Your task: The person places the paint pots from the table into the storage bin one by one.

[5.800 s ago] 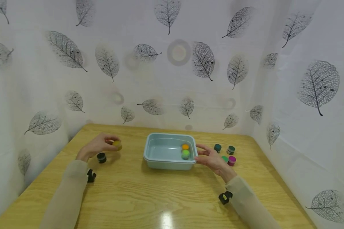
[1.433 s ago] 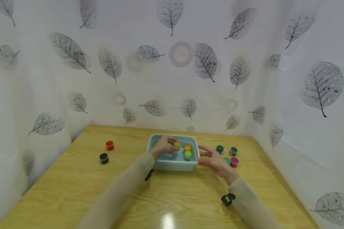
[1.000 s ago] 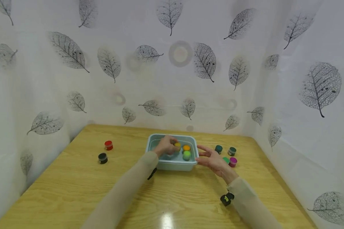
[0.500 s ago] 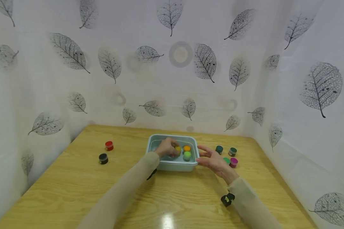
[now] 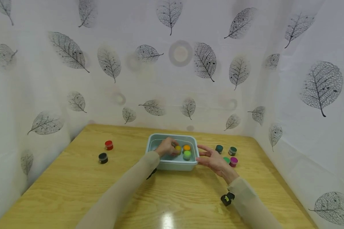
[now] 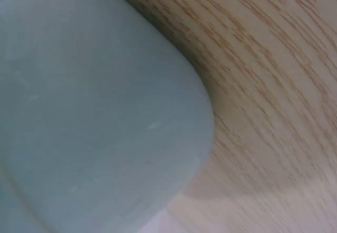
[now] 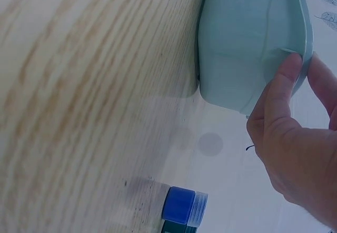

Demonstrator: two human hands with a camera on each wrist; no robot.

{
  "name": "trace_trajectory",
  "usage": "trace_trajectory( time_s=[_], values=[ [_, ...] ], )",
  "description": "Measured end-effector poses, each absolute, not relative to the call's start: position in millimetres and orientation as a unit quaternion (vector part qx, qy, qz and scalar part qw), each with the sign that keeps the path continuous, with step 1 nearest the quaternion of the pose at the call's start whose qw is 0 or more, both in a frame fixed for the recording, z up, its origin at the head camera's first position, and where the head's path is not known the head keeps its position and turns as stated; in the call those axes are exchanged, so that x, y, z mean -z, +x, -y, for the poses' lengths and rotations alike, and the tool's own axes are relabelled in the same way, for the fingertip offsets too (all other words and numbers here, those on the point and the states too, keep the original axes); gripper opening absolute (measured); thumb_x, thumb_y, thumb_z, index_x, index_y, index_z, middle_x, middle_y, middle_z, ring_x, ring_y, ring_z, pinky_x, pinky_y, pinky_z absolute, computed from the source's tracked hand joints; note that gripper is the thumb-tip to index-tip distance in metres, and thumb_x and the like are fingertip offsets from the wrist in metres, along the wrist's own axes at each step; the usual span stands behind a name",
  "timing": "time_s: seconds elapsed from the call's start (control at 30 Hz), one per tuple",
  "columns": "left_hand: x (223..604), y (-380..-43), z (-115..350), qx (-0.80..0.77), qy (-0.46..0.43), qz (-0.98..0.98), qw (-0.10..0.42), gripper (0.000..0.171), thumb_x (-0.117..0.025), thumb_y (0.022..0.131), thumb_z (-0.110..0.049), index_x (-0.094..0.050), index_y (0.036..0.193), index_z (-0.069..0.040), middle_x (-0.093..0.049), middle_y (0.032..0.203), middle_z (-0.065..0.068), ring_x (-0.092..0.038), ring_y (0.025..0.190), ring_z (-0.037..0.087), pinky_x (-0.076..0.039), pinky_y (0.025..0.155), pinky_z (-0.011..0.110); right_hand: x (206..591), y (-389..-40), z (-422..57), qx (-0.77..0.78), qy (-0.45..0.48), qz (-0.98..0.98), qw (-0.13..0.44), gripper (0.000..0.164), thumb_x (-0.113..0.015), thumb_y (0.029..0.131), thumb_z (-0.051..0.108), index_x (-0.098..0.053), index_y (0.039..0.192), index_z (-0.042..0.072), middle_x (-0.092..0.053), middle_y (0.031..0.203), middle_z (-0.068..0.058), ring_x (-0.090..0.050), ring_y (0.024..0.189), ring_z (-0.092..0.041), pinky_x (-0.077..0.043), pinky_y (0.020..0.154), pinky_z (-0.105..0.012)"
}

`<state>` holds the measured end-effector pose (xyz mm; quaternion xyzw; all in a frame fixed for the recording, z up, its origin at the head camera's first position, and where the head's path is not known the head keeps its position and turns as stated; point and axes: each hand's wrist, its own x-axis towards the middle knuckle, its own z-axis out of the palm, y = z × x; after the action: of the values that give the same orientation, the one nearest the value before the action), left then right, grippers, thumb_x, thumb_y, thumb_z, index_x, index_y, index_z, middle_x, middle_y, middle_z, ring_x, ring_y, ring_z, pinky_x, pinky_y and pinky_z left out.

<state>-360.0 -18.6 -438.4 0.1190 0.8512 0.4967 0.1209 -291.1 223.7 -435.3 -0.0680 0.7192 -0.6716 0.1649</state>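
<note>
Beige long sleeves (image 5: pixel 123 190), boxy black wrist cameras (image 5: pixel 225 199)

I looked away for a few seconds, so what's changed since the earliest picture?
The left hand carried the yellow jar rightward across the table into the pale blue bin, still holding it; the red jar has come into view. Unchanged: right hand at the bin's right rim, orange jar and lime-green jar inside, black jar on the left.
</note>
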Motion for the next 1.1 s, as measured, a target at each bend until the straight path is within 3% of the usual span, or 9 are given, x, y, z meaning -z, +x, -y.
trace_trajectory(
  time_s=[0.27, 0.53, 0.9, 1.1],
  values=[
    [439.2, -363.1, 16.9, -0.510, 0.115, -0.842, 0.131, 0.038, -0.070, 0.083, 0.008, -0.062, 0.119, 0.011, -0.067, 0.100, 0.022, -0.072, 0.080, 0.027, -0.062, 0.068, 0.026, 433.4, -290.1, -223.8, 0.672, -0.071, -0.717, 0.168, 0.073, -0.066, 0.092, 0.005, -0.028, 0.154, 0.007, -0.039, 0.144, -0.033, -0.060, 0.116, -0.030, -0.055, 0.098, -0.039],
    [438.4, -361.1, 15.7, -0.529, 0.109, -0.830, 0.138, 0.037, -0.062, 0.085, 0.013, -0.059, 0.122, 0.013, -0.066, 0.105, 0.027, -0.070, 0.093, 0.038, -0.061, 0.082, 0.036, 432.1, -288.9, -223.8, 0.671, -0.070, -0.719, 0.170, 0.073, -0.066, 0.093, 0.005, -0.027, 0.154, 0.008, -0.038, 0.144, -0.033, -0.059, 0.116, -0.030, -0.053, 0.100, -0.043],
    [437.6, -362.5, 17.4, -0.527, 0.097, -0.835, 0.123, 0.036, -0.060, 0.084, 0.012, -0.062, 0.120, 0.011, -0.066, 0.110, 0.025, -0.070, 0.090, 0.031, -0.062, 0.080, 0.034, 433.1, -290.0, -222.6, 0.670, -0.065, -0.720, 0.169, 0.072, -0.065, 0.093, 0.005, -0.028, 0.154, 0.008, -0.039, 0.143, -0.031, -0.062, 0.109, -0.022, -0.053, 0.101, -0.043],
    [436.2, -363.5, 22.8, -0.527, 0.095, -0.837, 0.109, 0.032, -0.062, 0.085, 0.006, -0.065, 0.117, 0.004, -0.067, 0.116, 0.021, -0.067, 0.100, 0.031, -0.061, 0.079, 0.037, 432.4, -289.1, -221.5, 0.670, -0.063, -0.721, 0.168, 0.072, -0.066, 0.093, 0.005, -0.028, 0.154, 0.008, -0.040, 0.142, -0.031, -0.060, 0.112, -0.026, -0.054, 0.099, -0.040]
  ],
)
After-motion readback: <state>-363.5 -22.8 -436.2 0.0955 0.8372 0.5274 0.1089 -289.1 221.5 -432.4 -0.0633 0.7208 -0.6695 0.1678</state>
